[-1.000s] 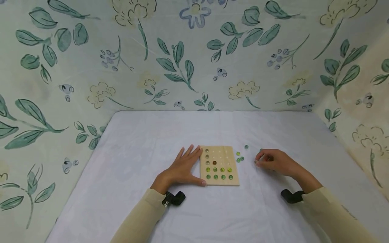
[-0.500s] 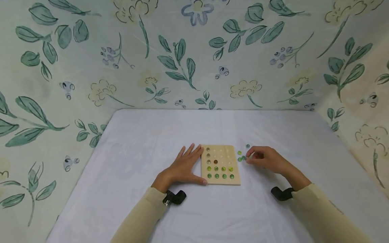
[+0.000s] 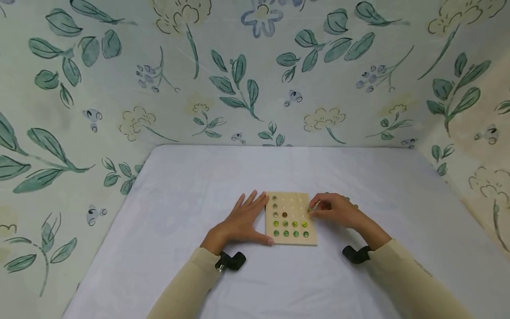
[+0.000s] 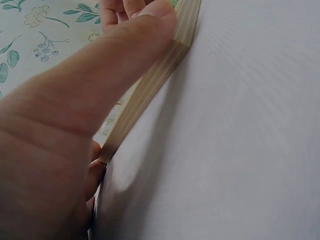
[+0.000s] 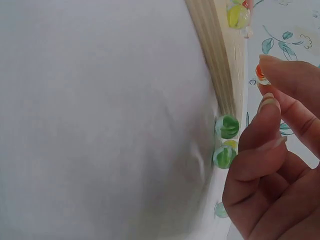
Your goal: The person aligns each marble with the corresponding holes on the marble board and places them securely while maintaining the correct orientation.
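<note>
A light wooden board (image 3: pixel 292 201) lies on the white cloth. Two full rows of green and yellow-green marbles sit in its near part, clear ones run up the left column, and a brown marble (image 3: pixel 284 215) sits beside that column. My left hand (image 3: pixel 241 225) rests against the board's left side, fingers spread, thumb at the near corner. Above the board's right edge, my right hand (image 3: pixel 338 212) pinches a clear marble with an orange-red swirl (image 5: pixel 260 74) between thumb and fingertip. The remaining fingers are bent.
Loose green marbles (image 5: pixel 229 127) lie on the cloth by the board's right edge, partly hidden by my right hand in the head view. A paler marble (image 5: pixel 220 210) lies further off. Floral fabric (image 3: pixel 255 88) rises behind the table.
My right hand has moved left, from the cloth past the loose marbles to the board's right edge, with the marble pinched. The left hand keeps its place on the board.
</note>
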Available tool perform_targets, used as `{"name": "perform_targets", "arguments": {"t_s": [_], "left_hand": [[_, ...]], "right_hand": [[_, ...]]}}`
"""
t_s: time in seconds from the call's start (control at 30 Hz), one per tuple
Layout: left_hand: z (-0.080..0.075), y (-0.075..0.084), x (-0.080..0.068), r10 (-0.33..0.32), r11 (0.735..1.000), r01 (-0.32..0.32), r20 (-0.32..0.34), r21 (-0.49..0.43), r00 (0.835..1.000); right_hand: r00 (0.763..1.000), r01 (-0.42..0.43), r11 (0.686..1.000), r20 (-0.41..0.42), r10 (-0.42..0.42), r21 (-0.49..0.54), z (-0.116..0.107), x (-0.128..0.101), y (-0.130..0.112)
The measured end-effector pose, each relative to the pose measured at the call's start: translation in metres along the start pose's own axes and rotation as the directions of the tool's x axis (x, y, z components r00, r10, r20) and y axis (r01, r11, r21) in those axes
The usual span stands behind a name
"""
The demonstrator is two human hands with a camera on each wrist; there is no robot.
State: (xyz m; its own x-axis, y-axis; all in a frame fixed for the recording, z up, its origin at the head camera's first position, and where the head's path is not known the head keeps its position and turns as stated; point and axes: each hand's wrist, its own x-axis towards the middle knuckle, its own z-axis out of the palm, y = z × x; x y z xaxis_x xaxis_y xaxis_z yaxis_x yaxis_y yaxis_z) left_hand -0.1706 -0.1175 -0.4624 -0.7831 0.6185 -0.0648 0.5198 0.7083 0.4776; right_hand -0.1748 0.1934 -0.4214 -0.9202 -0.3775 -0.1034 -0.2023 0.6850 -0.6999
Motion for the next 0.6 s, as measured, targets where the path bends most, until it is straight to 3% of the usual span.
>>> {"name": "perform_targets", "arguments": {"t_s": [0.13,0.6], "left_hand": [[0.001,-0.001,0.0,-0.003,1.0,0.003,0.008,0.015,1.0],[0.001,-0.003,0.002,-0.019,0.999,0.018,0.02,0.03,1.0]], "right_hand": [[0.999,0.044,0.999,0.012,-0.044,0.005,0.005,0.003,-0.005],[0.992,0.079,0.995,0.094,-0.084,0.055,0.016,0.016,-0.019]]}}
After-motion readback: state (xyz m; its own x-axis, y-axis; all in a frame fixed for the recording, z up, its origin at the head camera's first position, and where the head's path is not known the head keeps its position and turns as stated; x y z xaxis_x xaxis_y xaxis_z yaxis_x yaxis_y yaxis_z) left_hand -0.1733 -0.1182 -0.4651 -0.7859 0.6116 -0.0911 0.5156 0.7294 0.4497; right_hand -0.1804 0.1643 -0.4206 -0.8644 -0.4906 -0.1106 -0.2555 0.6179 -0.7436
